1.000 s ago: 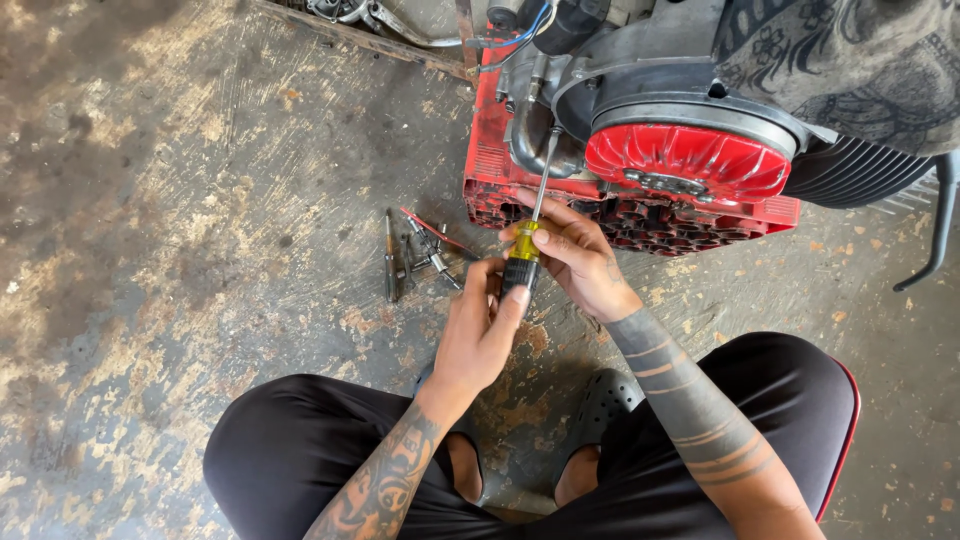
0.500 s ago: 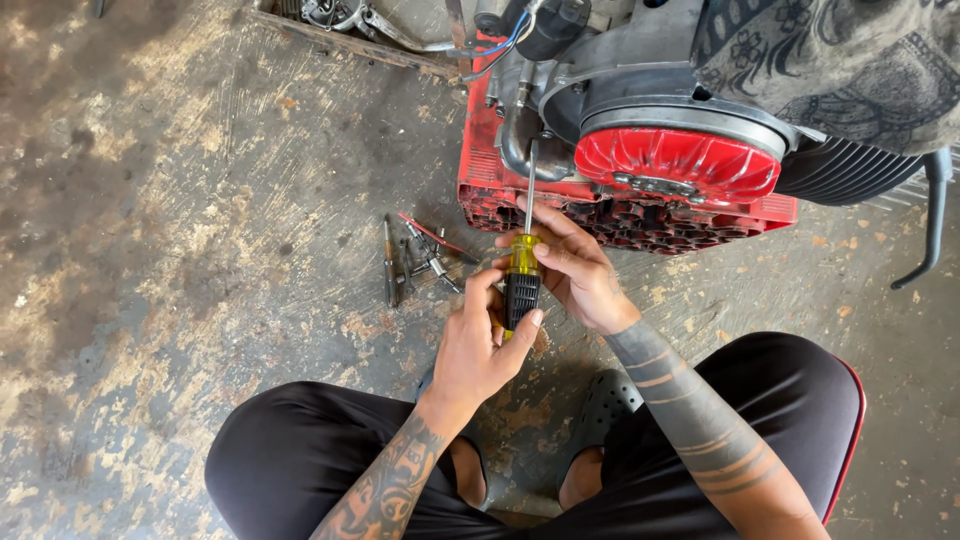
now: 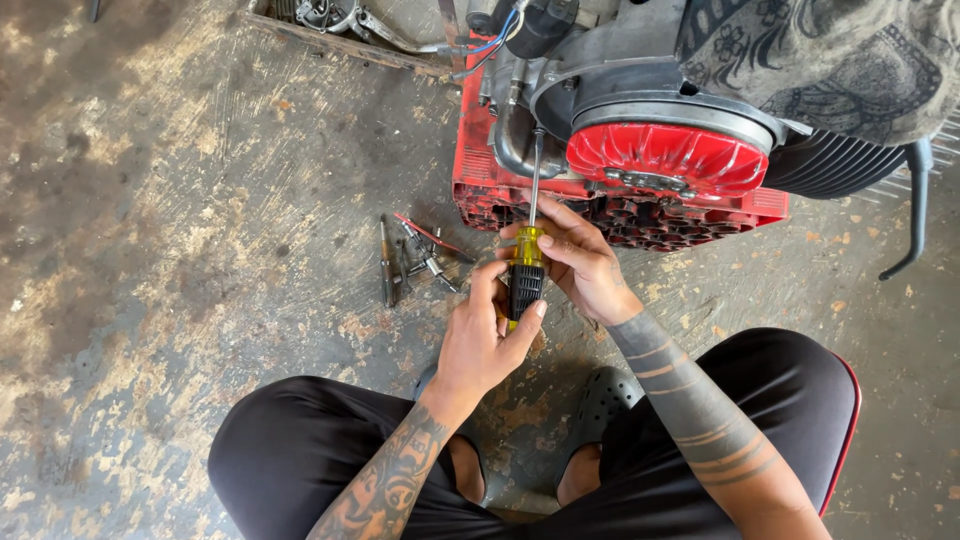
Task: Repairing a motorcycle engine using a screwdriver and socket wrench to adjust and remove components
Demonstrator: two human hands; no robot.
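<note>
- Down on the concrete floor (image 3: pixel 180 250), a person sits cross-legged in black trousers (image 3: pixel 300 450) before a small engine (image 3: pixel 620 90).
- Both hands hold one screwdriver (image 3: pixel 526 268), which stands nearly upright between the knees and the engine.
- Left hand (image 3: pixel 480 345): fingers curled around the lower, black ribbed part of the handle, thumb pressed against its side.
- Right hand (image 3: pixel 580 262): fingers wrapped over the upper, yellow part of the handle, just where the shaft begins.
- Its thin metal shaft runs up to the engine, the tip meeting the grey housing beside the red finned flywheel cover (image 3: pixel 665 160).
- The engine rests on a red plastic crate (image 3: pixel 480 190).
- A few loose hand tools (image 3: pixel 405 255) lie on the floor just left of the hands, apart from them.
</note>
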